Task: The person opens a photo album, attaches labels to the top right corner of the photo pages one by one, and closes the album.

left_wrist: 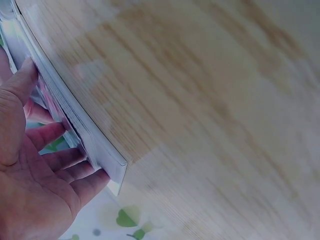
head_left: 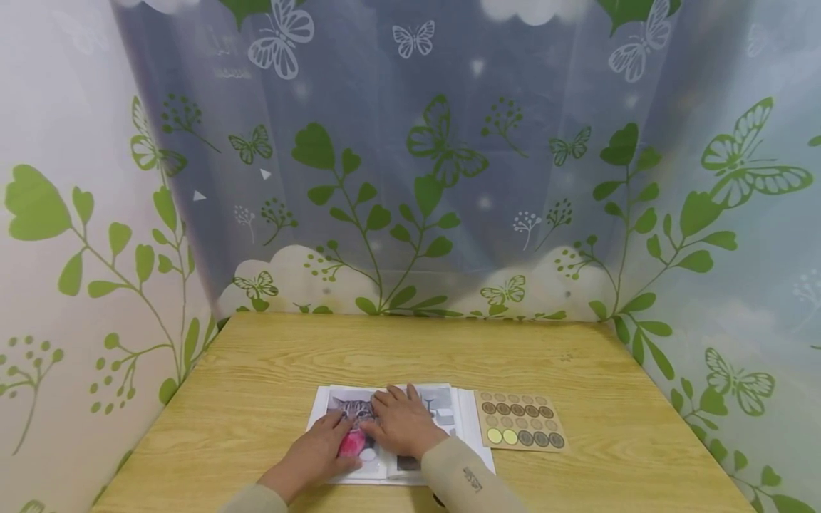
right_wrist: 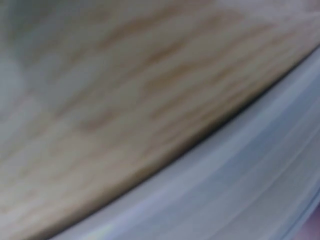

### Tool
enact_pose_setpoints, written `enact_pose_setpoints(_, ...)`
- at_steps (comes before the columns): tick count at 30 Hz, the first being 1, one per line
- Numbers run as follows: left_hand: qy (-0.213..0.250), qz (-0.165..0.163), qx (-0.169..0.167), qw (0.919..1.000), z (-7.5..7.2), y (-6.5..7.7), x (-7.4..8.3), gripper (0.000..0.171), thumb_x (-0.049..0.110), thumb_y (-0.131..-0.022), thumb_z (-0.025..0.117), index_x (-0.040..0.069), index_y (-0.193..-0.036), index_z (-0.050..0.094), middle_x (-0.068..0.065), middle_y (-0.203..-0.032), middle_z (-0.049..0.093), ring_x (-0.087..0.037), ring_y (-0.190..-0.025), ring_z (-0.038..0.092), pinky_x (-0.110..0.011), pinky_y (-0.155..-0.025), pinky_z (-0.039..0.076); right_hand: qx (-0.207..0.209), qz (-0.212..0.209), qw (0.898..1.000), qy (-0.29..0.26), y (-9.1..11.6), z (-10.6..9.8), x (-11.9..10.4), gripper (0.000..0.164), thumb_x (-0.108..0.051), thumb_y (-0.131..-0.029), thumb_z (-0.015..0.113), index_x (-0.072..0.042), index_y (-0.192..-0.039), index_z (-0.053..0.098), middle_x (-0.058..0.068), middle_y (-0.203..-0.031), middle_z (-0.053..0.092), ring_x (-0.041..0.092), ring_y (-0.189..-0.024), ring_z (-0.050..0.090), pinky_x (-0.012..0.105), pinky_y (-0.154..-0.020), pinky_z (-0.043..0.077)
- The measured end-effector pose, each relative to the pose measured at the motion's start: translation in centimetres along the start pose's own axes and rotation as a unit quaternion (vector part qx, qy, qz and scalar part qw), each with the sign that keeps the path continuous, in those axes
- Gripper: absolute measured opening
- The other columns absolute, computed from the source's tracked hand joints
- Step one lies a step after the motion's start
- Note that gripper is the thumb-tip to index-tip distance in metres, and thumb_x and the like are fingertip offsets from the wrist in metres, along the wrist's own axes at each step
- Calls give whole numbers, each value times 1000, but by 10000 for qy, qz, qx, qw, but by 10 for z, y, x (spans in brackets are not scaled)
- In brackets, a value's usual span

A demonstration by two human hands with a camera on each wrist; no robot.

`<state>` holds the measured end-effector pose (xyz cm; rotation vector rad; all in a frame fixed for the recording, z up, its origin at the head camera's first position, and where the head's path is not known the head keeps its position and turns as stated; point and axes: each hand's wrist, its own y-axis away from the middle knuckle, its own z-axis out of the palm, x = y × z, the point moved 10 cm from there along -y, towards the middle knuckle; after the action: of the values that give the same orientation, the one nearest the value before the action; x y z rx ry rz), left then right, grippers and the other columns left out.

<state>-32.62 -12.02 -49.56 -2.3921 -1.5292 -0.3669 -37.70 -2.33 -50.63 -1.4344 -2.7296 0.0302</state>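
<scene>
An open book with thick white pages lies on the wooden table. Its left page carries a picture of a tabby cat with a pink patch below. My left hand rests on that left page, its fingers extended; the left wrist view shows the fingertips against the stacked page edges. Spread flat across the middle and right page, my right hand covers part of the printing. Blurred page edges fill the lower part of the right wrist view, where that hand is hardly visible.
Just right of the book lies a tan card with rows of round discs, two of them yellow and several dark. The wooden table extends to a patterned curtain behind, with more curtain at both sides.
</scene>
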Motion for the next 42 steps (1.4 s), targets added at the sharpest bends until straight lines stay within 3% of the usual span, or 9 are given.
enact_pose_setpoints(9,-49,9,31,10000,1,0,0,74,39,-82,80,-9,-133,55,-32,-138,47,-48,-129,44,-58,-104,40,-185,85,9998,13,0,5,2,68,-64,-100,32,-19,-149,46,-3,-153,43,25,-144,32,54,-118,20)
enact_pose_setpoints(18,-94,32,-7,10000,2,-1,0,75,39,-82,79,-10,-133,54,-32,-138,47,-48,-130,44,-58,-105,40,-15,63,10000,-64,-5,4,1,68,-63,-100,34,-14,-146,48,3,-151,45,28,-145,31,55,-117,20)
enact_pose_setpoints(25,-93,144,52,9998,2,-1,1,74,39,-82,79,-9,-133,54,-32,-137,48,-49,-128,45,-59,-103,41,-112,155,9998,-63,-10,5,0,69,-63,-101,33,-14,-147,48,3,-151,44,27,-145,29,55,-118,19)
enact_pose_setpoints(42,-87,184,160,9997,-2,0,2,73,37,-81,80,-10,-131,55,-33,-135,48,-50,-127,45,-59,-104,40,-76,-3,10000,-19,-3,5,-5,68,-60,-102,29,-13,-150,44,3,-154,42,26,-144,31,53,-118,21)
